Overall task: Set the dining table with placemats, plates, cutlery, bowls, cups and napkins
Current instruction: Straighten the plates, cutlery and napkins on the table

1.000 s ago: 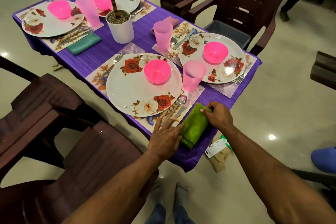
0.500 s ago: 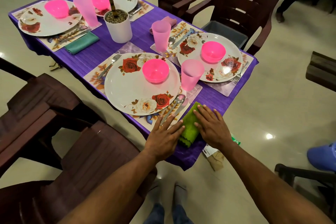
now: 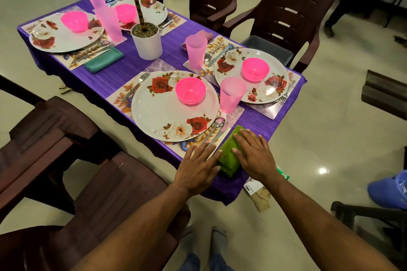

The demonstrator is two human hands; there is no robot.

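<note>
The right hand (image 3: 255, 156) lies flat, with straight fingers, on top of the folded green cloth napkin (image 3: 229, 156) and presses it down; it grasps nothing. The left hand (image 3: 198, 165) is also flat and relaxed, palm down, just beside the napkin on its left side, and its fingertips (image 3: 208, 143) rest on the near edge of the floral placemat (image 3: 123, 97). The napkin lies on the purple tablecloth (image 3: 123, 70) at the near corner of the table, to the right of this placemat.

Beside the left fingertips a metal spoon (image 3: 217, 124) lies on the placemat, next to the large white round plate with red roses (image 3: 163, 114). A bright pink plastic bowl (image 3: 190, 90) stands on this plate, a metal fork (image 3: 137, 86) lies on its left, and a translucent pink plastic cup (image 3: 231, 94) stands upright at its right.

Farther away there are three more settings with similar plates, pink bowls and pink cups. A folded teal napkin (image 3: 103, 59) lies beside the far-left setting. A white pot with a small green plant (image 3: 146, 39) stands in the middle of the table. Dark brown plastic chairs (image 3: 284, 11) stand around the table.
</note>
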